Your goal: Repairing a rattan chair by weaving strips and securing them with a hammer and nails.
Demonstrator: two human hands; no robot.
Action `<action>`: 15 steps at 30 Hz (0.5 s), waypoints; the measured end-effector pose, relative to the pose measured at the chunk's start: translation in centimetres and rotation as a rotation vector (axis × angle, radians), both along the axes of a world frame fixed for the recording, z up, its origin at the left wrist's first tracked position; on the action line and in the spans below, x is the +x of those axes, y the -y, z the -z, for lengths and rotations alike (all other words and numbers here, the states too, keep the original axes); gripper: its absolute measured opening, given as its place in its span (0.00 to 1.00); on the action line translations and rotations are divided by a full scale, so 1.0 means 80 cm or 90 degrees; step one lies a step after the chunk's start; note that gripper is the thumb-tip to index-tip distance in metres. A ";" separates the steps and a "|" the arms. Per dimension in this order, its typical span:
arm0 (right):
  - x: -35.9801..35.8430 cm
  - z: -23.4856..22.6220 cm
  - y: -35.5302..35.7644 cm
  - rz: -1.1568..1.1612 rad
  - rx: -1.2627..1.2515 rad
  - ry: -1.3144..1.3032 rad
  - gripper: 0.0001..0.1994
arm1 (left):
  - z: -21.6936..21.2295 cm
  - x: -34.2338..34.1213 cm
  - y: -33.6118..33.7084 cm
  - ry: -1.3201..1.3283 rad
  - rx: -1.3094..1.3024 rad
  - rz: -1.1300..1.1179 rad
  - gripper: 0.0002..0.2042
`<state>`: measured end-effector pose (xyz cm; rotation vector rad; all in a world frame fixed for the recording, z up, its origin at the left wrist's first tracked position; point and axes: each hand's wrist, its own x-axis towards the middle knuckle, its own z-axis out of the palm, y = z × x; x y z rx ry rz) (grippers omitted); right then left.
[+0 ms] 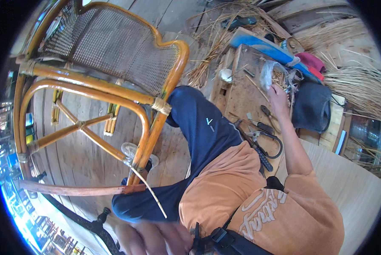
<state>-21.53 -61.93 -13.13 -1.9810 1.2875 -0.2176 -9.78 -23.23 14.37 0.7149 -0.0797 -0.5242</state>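
My right hand point(278, 101) reaches out over the wooden bench, its fingers pinched at the near edge of a clear plastic bag point(267, 73). Small brownish pieces point(279, 79) lie in or beside that bag. Close to the lower edge, my left hand point(154, 238) is blurred, its fingers curled together; whatever they may hold is hidden. A rattan chair point(110, 91) with a woven cane panel rests tipped in front of me, against my legs. One thin pale cane strip point(150, 191) sticks out from the binding at its crossed braces.
Pliers point(270, 118), a screwdriver point(263, 126) and a black-cabled tool point(258, 138) lie on the wooden bench point(241, 95). Beyond are a blue board point(267, 47), a dark cloth pouch point(311, 106) and bundled cane strips point(360, 85). A reddish wooden strip point(80, 190) crosses by the chair's leg.
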 end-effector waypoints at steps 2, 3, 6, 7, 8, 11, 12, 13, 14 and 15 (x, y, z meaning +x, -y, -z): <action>-0.030 -0.022 0.000 0.042 -0.017 -0.078 0.11 | 0.017 0.007 0.000 0.021 0.044 -0.025 0.16; -0.049 -0.021 0.001 0.056 -0.029 -0.082 0.11 | 0.036 0.014 0.005 0.097 0.091 0.031 0.14; -0.094 -0.013 -0.016 0.070 -0.112 0.024 0.09 | 0.062 0.011 0.011 -0.013 0.114 0.051 0.25; -0.090 -0.014 -0.032 0.019 -0.128 0.037 0.09 | 0.064 0.010 0.011 -0.010 0.114 0.051 0.25; -0.094 -0.014 -0.042 -0.028 -0.148 0.051 0.09 | 0.068 0.012 0.015 0.018 0.141 0.063 0.30; -0.113 0.011 -0.059 -0.042 -0.101 -0.029 0.07 | 0.083 0.011 0.025 0.053 0.183 0.063 0.39; -0.119 0.013 -0.060 -0.032 -0.108 -0.026 0.07 | 0.089 0.009 0.030 0.049 0.200 0.048 0.42; -0.113 0.011 -0.067 -0.035 -0.094 -0.050 0.07 | 0.088 0.007 0.033 0.011 0.173 0.029 0.34; -0.107 0.009 -0.073 -0.039 -0.079 -0.074 0.07 | 0.088 0.007 0.031 0.020 0.175 0.028 0.34; -0.102 0.004 -0.078 -0.035 -0.077 -0.065 0.06 | 0.090 0.006 0.028 0.068 0.286 0.054 0.27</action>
